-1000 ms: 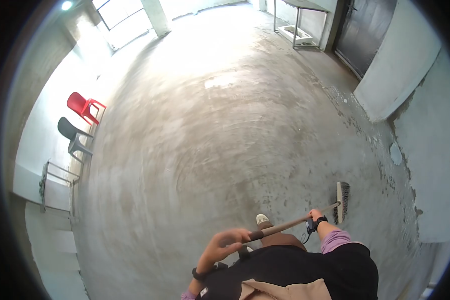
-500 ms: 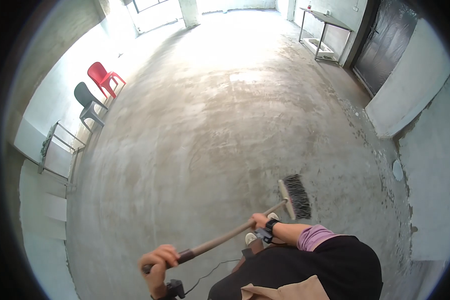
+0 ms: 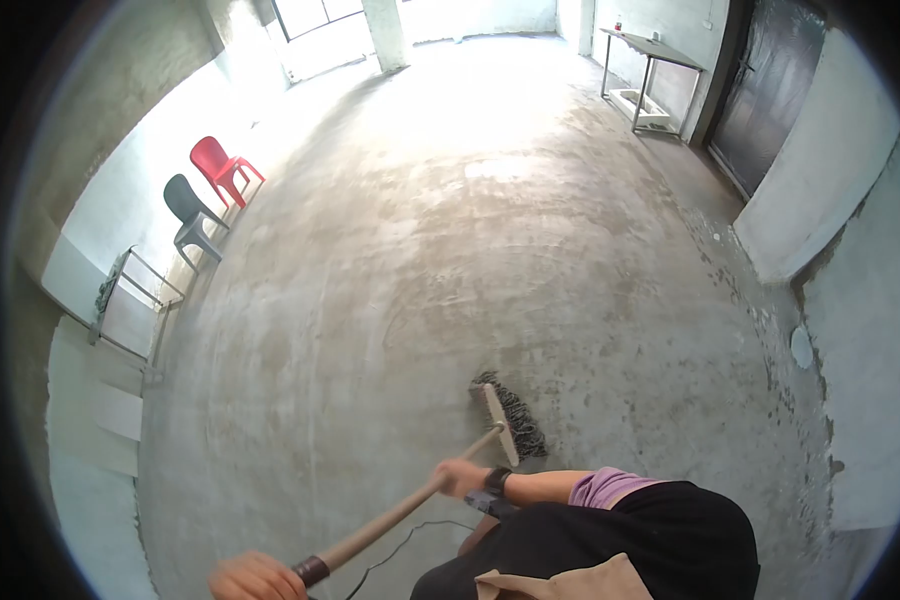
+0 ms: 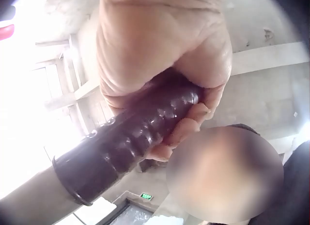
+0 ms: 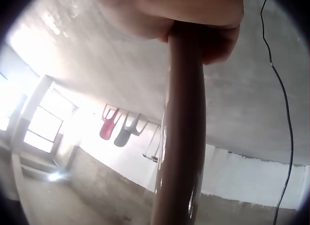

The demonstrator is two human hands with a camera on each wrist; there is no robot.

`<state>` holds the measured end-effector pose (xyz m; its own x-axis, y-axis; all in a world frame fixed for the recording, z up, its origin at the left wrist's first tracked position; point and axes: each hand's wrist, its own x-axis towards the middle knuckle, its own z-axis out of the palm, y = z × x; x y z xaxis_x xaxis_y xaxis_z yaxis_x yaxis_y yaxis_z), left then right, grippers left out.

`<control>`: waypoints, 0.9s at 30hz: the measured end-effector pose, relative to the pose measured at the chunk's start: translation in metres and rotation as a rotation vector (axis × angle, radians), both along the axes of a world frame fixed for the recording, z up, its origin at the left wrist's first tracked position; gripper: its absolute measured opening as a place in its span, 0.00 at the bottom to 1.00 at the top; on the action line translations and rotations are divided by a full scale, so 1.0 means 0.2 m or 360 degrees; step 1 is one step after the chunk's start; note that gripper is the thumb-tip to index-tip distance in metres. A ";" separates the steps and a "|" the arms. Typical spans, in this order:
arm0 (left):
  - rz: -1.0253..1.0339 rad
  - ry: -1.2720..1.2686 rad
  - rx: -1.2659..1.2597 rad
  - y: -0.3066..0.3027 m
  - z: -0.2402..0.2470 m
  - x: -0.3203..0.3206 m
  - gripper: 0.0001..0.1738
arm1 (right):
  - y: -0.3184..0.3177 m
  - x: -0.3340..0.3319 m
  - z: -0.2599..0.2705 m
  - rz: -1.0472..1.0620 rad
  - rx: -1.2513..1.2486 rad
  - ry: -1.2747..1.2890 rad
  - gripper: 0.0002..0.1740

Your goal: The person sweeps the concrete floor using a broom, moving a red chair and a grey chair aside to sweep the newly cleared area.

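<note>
The broom (image 3: 440, 478) lies slantwise across the near part of the floor (image 3: 450, 250), in front of the person. Its long axis runs from the near left, where the left hand (image 3: 254, 578) is, up and to the right to the head (image 3: 498, 422). The head rests on the floor, or just above it, with its dark bristles (image 3: 523, 420) on the right side of the wooden block.

The hands are well apart along the handle (image 3: 390, 517), each clamped on it. In the left wrist view the left hand's fingers and thumb wrap round the black ribbed grip (image 4: 128, 140) at the handle's end. In the right wrist view the right hand (image 3: 460, 476) closes round the bare wooden shaft. It sits much nearer the head, only a short stretch of handle away, so the head lies ahead and slightly right of it. The left hand is the far one, low and out to the left.

A thin cable (image 3: 410, 540) hangs beneath the handle. A red chair (image 3: 220, 165) and a grey chair (image 3: 192, 215) stand against the left wall, well apart from the broom.
</note>
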<state>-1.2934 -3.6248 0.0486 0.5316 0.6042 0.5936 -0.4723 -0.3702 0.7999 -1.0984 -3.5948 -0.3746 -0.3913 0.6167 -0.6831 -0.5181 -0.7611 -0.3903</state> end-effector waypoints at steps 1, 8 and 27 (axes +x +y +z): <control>0.0011 0.0013 -0.0034 0.02 -0.02 0.04 0.28 | -0.07 0.13 -0.03 0.0148 0.0738 -0.0341 0.04; -0.0063 -0.0168 -0.0362 0.15 -0.35 0.33 0.24 | -0.23 0.69 -0.43 -0.0544 -0.0452 0.0470 0.10; -0.0558 0.0865 -0.1221 -0.71 -1.32 1.74 0.04 | -2.40 2.51 -0.93 -0.1100 -0.0877 -0.0617 0.10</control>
